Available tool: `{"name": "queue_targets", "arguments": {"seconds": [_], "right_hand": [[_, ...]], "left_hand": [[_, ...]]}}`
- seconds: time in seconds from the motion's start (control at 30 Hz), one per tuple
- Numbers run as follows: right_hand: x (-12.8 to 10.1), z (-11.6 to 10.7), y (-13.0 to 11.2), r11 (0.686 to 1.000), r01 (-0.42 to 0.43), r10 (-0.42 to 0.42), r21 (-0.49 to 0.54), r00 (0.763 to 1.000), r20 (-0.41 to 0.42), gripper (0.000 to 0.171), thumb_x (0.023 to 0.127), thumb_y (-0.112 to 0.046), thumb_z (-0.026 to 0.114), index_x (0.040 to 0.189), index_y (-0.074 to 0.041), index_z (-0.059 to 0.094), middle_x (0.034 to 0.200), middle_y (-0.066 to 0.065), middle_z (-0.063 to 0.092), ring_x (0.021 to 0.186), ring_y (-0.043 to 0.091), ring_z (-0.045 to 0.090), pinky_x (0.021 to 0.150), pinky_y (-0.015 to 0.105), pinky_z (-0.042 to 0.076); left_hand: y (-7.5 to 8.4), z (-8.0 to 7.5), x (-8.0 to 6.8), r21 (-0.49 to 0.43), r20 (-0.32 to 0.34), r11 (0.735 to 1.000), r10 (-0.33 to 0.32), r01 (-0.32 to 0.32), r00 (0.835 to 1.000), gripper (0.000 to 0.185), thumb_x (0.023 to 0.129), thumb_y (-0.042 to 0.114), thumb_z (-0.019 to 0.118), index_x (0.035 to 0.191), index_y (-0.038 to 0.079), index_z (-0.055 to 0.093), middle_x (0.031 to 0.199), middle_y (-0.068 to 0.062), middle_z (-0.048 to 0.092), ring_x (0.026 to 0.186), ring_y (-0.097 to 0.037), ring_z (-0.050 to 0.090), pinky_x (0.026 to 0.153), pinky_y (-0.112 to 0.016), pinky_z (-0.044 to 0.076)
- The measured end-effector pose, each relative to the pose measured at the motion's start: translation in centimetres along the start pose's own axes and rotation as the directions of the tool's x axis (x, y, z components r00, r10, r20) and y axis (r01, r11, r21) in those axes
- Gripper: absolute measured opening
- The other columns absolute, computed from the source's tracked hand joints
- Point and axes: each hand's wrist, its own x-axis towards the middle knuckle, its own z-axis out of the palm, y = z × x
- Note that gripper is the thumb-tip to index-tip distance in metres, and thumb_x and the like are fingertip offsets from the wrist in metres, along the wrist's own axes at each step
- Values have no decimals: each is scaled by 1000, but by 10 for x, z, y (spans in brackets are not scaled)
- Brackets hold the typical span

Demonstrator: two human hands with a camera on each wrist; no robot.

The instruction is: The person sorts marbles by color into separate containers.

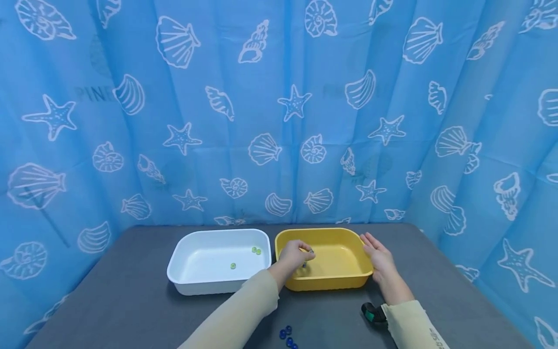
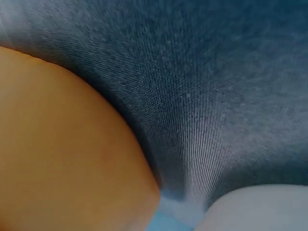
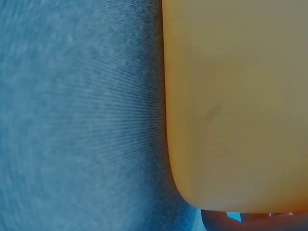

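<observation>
In the head view my left hand (image 1: 294, 255) reaches over the near left part of a yellow plastic bin (image 1: 342, 257). Its thumb and fingertips pinch a small dark glass marble (image 1: 311, 251). Just below the fingers, a second small dark marble (image 1: 304, 265) shows inside the bin. My right hand (image 1: 380, 259) rests against the bin's right side with its fingers extended. The left wrist view shows the yellow bin's outer wall (image 2: 67, 144) but no fingers. Part of the right hand's fingers (image 3: 245, 222) appears under the bin's edge in the right wrist view.
Left of the yellow bin stands a white bin (image 1: 200, 257) holding three green marbles (image 1: 233, 265). Several blue marbles (image 1: 289, 341) lie on the grey tabletop (image 1: 131, 310) near the front. A black object with a green patch (image 1: 370, 314) is beside the right sleeve. A blue shell-patterned curtain (image 1: 279, 121) hangs behind.
</observation>
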Motion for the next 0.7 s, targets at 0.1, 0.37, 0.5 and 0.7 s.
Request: {"name": "queue_targets", "arguments": {"seconds": [0.1, 0.37, 0.5, 0.7], "right_hand": [[0, 0, 1, 1000, 5, -5, -9, 1000, -7, 53, 107, -10, 33, 156, -12, 15, 159, 8, 20, 145, 24, 18, 116, 40, 18], [2, 1, 2, 1000, -3, 2, -25, 1000, -24, 53, 106, -12, 36, 156, -13, 16, 159, 7, 22, 145, 23, 19, 116, 38, 18], [1, 1, 1, 999, -11, 9, -32, 999, -49, 52, 106, -12, 36, 155, -13, 19, 158, 6, 24, 145, 23, 20, 115, 38, 19], [0, 2, 1, 1000, -14, 12, -23, 998, -57, 51, 106, -12, 36, 155, -13, 20, 158, 6, 25, 145, 23, 22, 115, 38, 20]], "left_hand": [[-3, 3, 6, 35, 0, 999, -31, 31, 1000, 12, 84, 14, 77, 90, 9, 68, 87, -1, 61, 62, -14, 53, 55, -25, 43], [-8, 8, 16, 49, 1, 996, -80, 80, 997, 10, 81, 9, 79, 87, 8, 71, 103, -1, 66, 71, -14, 55, 60, -25, 46], [-8, 8, 17, 75, 5, 991, -109, 108, 994, 10, 80, 8, 80, 82, 9, 70, 87, -1, 63, 69, -15, 54, 57, -24, 44], [-7, 10, 17, 152, -3, 979, -135, 134, 991, 12, 79, 9, 81, 79, 11, 69, 78, 0, 57, 70, -15, 51, 59, -24, 44]]}}
